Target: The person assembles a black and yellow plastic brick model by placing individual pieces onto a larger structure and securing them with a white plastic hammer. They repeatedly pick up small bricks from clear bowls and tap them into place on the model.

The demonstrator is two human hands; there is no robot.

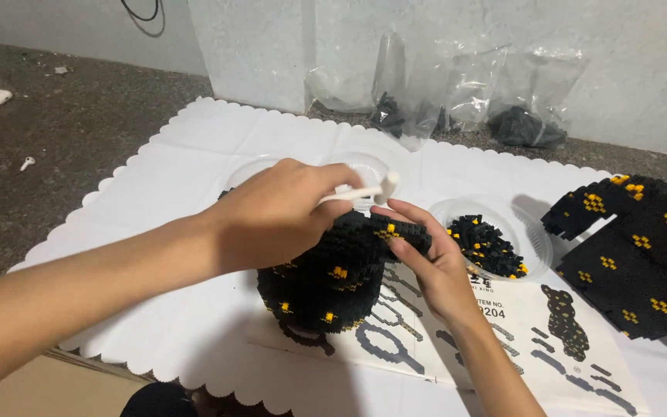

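Observation:
A rounded model of small black bricks with yellow spots [326, 287] stands on a printed instruction sheet [503, 340]. My left hand [275, 215] reaches over its top and grips a small white plastic hammer [372, 191], head pointing right. My right hand [434, 262] holds a black brick panel with yellow dots [399, 230] against the model's upper right side, fingers pinching its edge. Just right of that hand, a clear round dish [538, 239] holds loose black and yellow bricks [488, 245].
A white scalloped mat [171, 162] covers the dark floor. Large assembled black and yellow sections [634, 255] lie at the right. Clear plastic bags with dark pieces [457, 100] lean on the back wall. Empty clear dishes [368, 164] sit behind my hands. Earbuds [27, 163] lie far left.

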